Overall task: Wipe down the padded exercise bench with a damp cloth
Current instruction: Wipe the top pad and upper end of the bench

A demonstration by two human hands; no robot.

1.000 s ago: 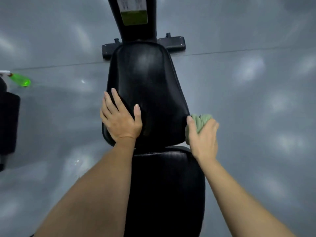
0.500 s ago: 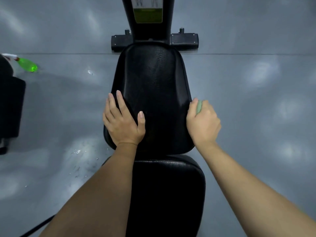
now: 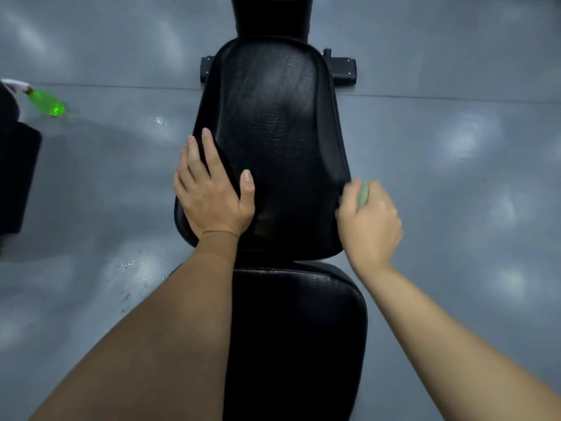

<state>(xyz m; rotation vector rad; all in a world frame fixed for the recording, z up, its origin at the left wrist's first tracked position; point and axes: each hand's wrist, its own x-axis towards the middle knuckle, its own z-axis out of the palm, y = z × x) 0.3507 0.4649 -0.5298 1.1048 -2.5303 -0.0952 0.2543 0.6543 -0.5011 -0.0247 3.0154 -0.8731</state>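
**Cloth at the right edge of the back pad**

Nearest the camera is the bench's seat pad, black and glossy, with a forearm reaching past it on each side. Just beyond it, across a narrow gap, the back pad runs away from the viewer.

The left hand lies flat on the back pad's near left corner. Its fingers are straight, its thumb rests on the top face, and it holds nothing; it looks to be bracing the pad. The right hand is clenched round a wadded pale-green cloth and holds it against the pad's right side edge, close to the gap. That hand is blurred, so I cannot tell how the fingers lie.

The cloth looks soft and light, and is best held as a wad in the palm with one face left free to wipe. The pad's cover looks slick and the padding likely gives under pressure, so a damp cloth should glide. The piped edge and creased grain probably need firmer strokes. The bench itself seems heavy enough not to shift.

Farther off, the black frame foot sticks out behind the pad's far end. A green spray bottle sits on the grey floor, well to the left.
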